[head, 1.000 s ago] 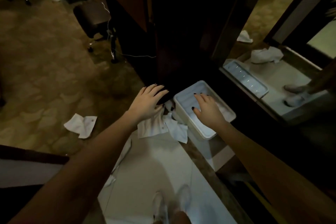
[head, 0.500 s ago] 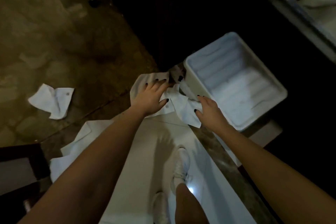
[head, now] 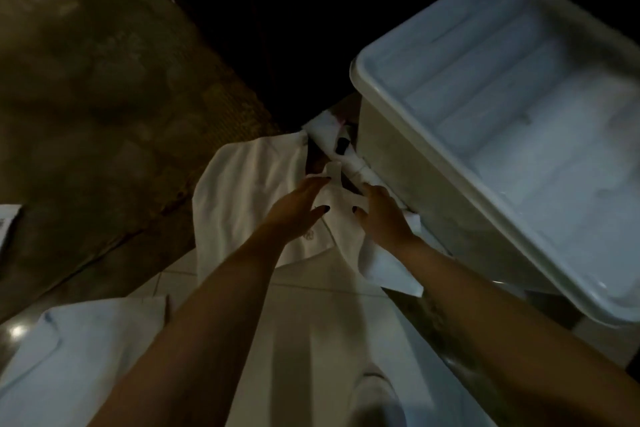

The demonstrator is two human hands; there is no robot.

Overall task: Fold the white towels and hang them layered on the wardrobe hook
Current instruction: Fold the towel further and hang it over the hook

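A white towel lies crumpled on the floor beside a white plastic bin. My left hand and my right hand meet over its upper edge. Each pinches a raised fold of the cloth between thumb and fingers. A rolled white cloth is wedged against the bin's side just beyond my fingers. Another white piece sticks out under my right wrist. A second white towel lies flat at the lower left. No wardrobe hook is in view.
The bin holds pale folded cloth and fills the upper right. Brown patterned carpet covers the left; a dark furniture front stands at the top. My white shoe rests on the pale tiled strip.
The view has dropped much closer to the floor. My hands came together from flat on the towel and bin side to pinching a fold of the towel between them.
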